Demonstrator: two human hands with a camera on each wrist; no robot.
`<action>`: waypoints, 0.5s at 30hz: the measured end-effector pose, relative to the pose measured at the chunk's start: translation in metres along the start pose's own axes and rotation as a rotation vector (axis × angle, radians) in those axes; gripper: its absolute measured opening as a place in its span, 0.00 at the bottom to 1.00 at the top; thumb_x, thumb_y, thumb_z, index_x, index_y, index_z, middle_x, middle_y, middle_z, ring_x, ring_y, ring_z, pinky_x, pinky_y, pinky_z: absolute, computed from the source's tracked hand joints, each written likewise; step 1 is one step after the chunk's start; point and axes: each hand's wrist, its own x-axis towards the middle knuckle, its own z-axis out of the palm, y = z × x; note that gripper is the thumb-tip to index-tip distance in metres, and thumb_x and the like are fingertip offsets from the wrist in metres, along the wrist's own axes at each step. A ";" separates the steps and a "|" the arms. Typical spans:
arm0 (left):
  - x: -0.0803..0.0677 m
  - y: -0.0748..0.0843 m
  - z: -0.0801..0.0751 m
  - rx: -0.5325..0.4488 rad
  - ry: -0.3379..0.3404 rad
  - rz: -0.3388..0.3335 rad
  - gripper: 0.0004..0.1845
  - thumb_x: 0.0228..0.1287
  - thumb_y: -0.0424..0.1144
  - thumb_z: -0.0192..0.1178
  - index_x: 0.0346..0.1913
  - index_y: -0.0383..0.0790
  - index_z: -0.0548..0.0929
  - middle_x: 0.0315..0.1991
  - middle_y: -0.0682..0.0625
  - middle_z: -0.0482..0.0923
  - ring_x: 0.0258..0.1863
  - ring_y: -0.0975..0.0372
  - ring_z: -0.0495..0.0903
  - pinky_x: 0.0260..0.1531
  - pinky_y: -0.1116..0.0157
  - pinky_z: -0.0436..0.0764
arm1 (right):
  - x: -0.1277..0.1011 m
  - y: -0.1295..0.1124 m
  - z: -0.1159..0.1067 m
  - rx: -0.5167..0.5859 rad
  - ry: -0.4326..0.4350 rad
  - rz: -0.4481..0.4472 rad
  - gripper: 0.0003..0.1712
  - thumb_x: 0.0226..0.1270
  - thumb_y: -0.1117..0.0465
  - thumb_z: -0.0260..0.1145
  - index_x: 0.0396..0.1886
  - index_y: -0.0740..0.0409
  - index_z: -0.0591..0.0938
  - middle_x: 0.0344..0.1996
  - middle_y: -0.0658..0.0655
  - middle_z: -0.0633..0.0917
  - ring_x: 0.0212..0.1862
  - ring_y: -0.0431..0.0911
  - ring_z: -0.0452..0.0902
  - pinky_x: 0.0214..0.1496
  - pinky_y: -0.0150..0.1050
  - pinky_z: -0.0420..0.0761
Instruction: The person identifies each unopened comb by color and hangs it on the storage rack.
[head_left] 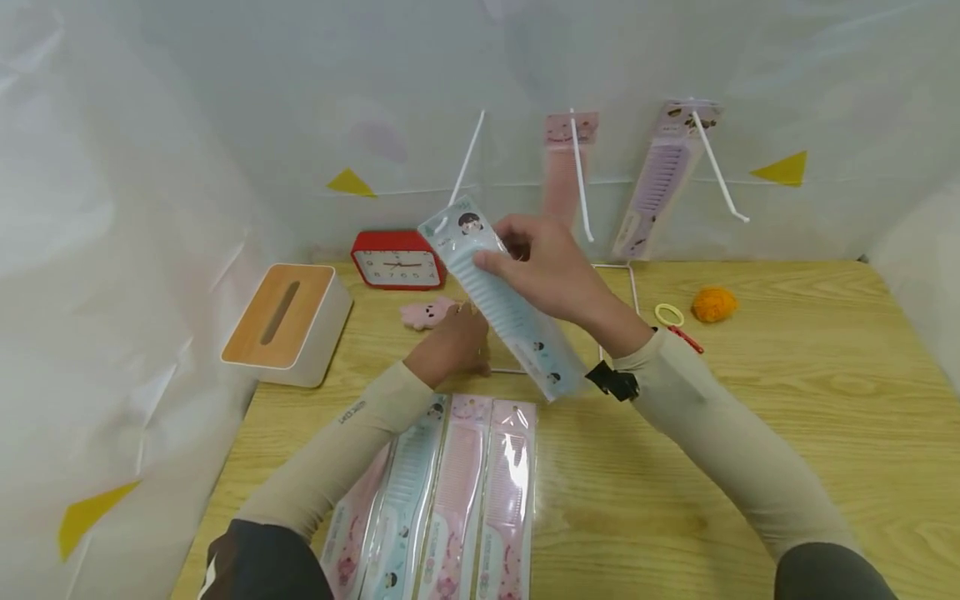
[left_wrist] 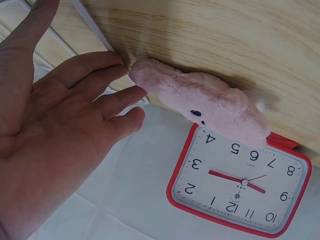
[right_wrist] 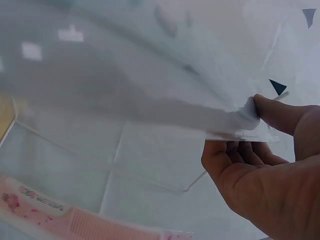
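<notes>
The right hand (head_left: pixel 551 271) pinches a blue packaged comb (head_left: pixel 506 304) above the bench (head_left: pixel 787 417). The left hand (head_left: pixel 453 342), fingers (left_wrist: pixel 107 95) straight, touches a pink plush (left_wrist: pixel 200 102) near the clock (left_wrist: pixel 240 190).

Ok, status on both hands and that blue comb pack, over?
Right hand holds blue comb pack raised near the empty white hook. Left hand open, flat on table by pink plush. Nothing blocking the hook.
</notes>
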 end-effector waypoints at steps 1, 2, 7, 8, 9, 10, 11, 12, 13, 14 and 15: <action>-0.001 0.000 -0.001 0.020 -0.017 -0.011 0.47 0.47 0.51 0.79 0.66 0.28 0.71 0.68 0.34 0.68 0.70 0.43 0.63 0.73 0.52 0.58 | 0.004 0.003 -0.001 -0.001 0.018 0.005 0.13 0.68 0.58 0.69 0.46 0.62 0.83 0.36 0.57 0.85 0.36 0.46 0.79 0.37 0.37 0.79; -0.001 0.001 -0.001 0.048 -0.033 -0.016 0.45 0.50 0.52 0.78 0.65 0.28 0.73 0.69 0.34 0.68 0.71 0.42 0.62 0.73 0.52 0.57 | 0.008 0.008 -0.001 -0.001 0.034 0.006 0.13 0.68 0.58 0.69 0.45 0.62 0.83 0.37 0.57 0.85 0.36 0.46 0.79 0.37 0.36 0.78; 0.000 0.001 0.000 0.126 -0.061 -0.018 0.35 0.52 0.56 0.75 0.54 0.32 0.82 0.68 0.38 0.69 0.69 0.43 0.65 0.72 0.53 0.60 | 0.035 0.025 0.004 0.008 0.121 -0.013 0.11 0.69 0.58 0.67 0.43 0.63 0.82 0.36 0.58 0.85 0.37 0.46 0.77 0.38 0.35 0.75; 0.000 0.001 0.000 0.140 -0.061 -0.012 0.34 0.52 0.57 0.75 0.52 0.33 0.83 0.68 0.39 0.70 0.68 0.44 0.66 0.71 0.53 0.62 | 0.041 0.028 0.005 0.011 0.138 -0.020 0.11 0.70 0.59 0.66 0.42 0.63 0.82 0.36 0.59 0.85 0.36 0.46 0.76 0.38 0.35 0.74; 0.001 0.001 0.001 0.154 -0.060 -0.006 0.33 0.52 0.58 0.75 0.51 0.34 0.84 0.67 0.39 0.71 0.67 0.44 0.68 0.70 0.53 0.63 | 0.046 0.031 0.006 0.014 0.156 -0.014 0.11 0.70 0.59 0.66 0.42 0.63 0.82 0.36 0.58 0.85 0.37 0.46 0.76 0.38 0.35 0.74; 0.001 0.001 0.002 0.165 -0.060 -0.002 0.33 0.52 0.58 0.75 0.50 0.34 0.84 0.67 0.39 0.71 0.66 0.45 0.69 0.69 0.54 0.64 | 0.052 0.034 0.008 0.017 0.171 -0.011 0.11 0.71 0.59 0.66 0.41 0.63 0.81 0.37 0.58 0.84 0.37 0.46 0.75 0.39 0.35 0.74; 0.001 0.001 0.002 0.178 -0.058 0.002 0.32 0.52 0.59 0.74 0.49 0.35 0.84 0.66 0.40 0.72 0.65 0.45 0.70 0.68 0.54 0.65 | 0.058 0.036 0.009 0.020 0.185 -0.005 0.11 0.71 0.59 0.66 0.41 0.64 0.81 0.37 0.59 0.84 0.37 0.46 0.75 0.40 0.35 0.75; 0.000 0.001 0.003 0.180 -0.058 0.003 0.31 0.52 0.59 0.74 0.48 0.35 0.85 0.66 0.40 0.72 0.64 0.45 0.70 0.67 0.54 0.66 | 0.065 0.038 0.010 0.022 0.200 0.006 0.11 0.71 0.59 0.65 0.41 0.64 0.81 0.38 0.58 0.85 0.39 0.46 0.75 0.41 0.35 0.75; 0.000 0.001 0.003 0.192 -0.059 0.006 0.31 0.52 0.59 0.74 0.48 0.36 0.85 0.65 0.41 0.73 0.63 0.46 0.71 0.66 0.54 0.67 | 0.071 0.040 0.011 0.026 0.209 0.028 0.12 0.72 0.58 0.65 0.43 0.64 0.81 0.40 0.58 0.84 0.40 0.45 0.76 0.42 0.35 0.76; 0.000 0.001 0.003 0.197 -0.059 0.006 0.30 0.52 0.59 0.74 0.47 0.36 0.85 0.64 0.41 0.74 0.62 0.47 0.72 0.65 0.55 0.67 | 0.077 0.041 0.011 0.029 0.219 0.050 0.12 0.72 0.57 0.65 0.43 0.64 0.81 0.41 0.58 0.84 0.41 0.45 0.76 0.43 0.34 0.76; 0.000 0.001 0.003 0.205 -0.060 0.006 0.30 0.52 0.59 0.74 0.47 0.36 0.85 0.63 0.41 0.74 0.61 0.47 0.72 0.65 0.55 0.68 | 0.083 0.042 0.011 0.026 0.228 0.075 0.13 0.73 0.57 0.64 0.45 0.64 0.81 0.41 0.57 0.84 0.42 0.44 0.75 0.44 0.34 0.76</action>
